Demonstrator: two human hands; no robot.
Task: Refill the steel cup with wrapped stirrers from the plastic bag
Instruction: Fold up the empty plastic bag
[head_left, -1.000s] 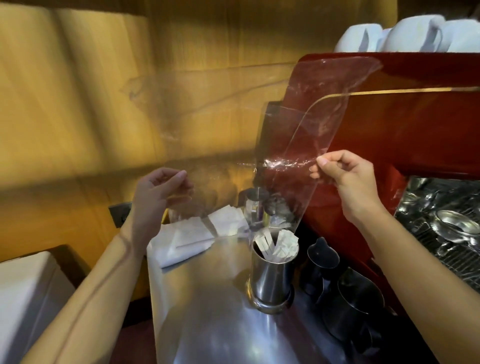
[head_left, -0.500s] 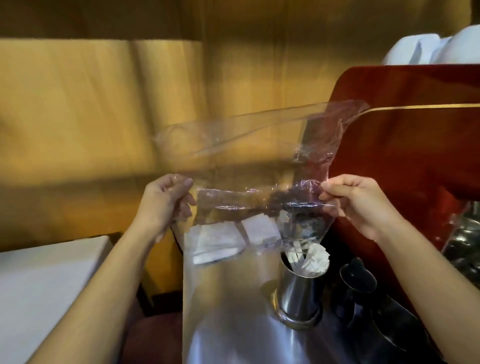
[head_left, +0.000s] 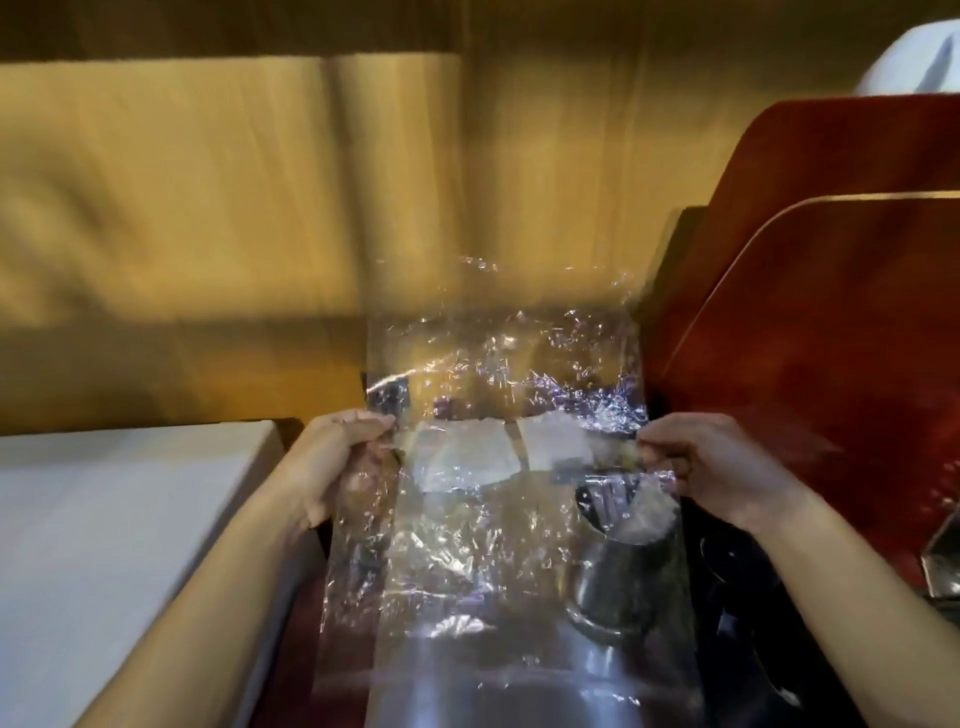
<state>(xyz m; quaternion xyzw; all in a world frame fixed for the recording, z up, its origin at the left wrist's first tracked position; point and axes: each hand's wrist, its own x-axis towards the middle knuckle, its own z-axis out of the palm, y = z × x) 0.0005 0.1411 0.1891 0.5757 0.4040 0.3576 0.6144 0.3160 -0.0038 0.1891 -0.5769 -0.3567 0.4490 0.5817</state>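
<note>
A clear, crinkled plastic bag (head_left: 483, 545) is stretched flat between both of my hands and looks empty. My left hand (head_left: 332, 462) pinches its left edge, and my right hand (head_left: 717, 467) pinches its right edge. Behind the bag's lower right part stands the steel cup (head_left: 618, 587) on the shiny steel counter (head_left: 467, 696). White wrapped stirrers (head_left: 644, 512) stick out of the cup's top, blurred through the plastic.
White folded napkins (head_left: 467, 457) lie on the counter behind the bag. The red espresso machine (head_left: 831, 291) rises at the right, with dark pitchers (head_left: 737, 613) below it. A white surface (head_left: 104, 545) lies at the left, a wooden wall (head_left: 260, 208) behind.
The bag has come down from above the cup and is now spread low in front of it. Both hands moved lower and the view tilted down and left.
</note>
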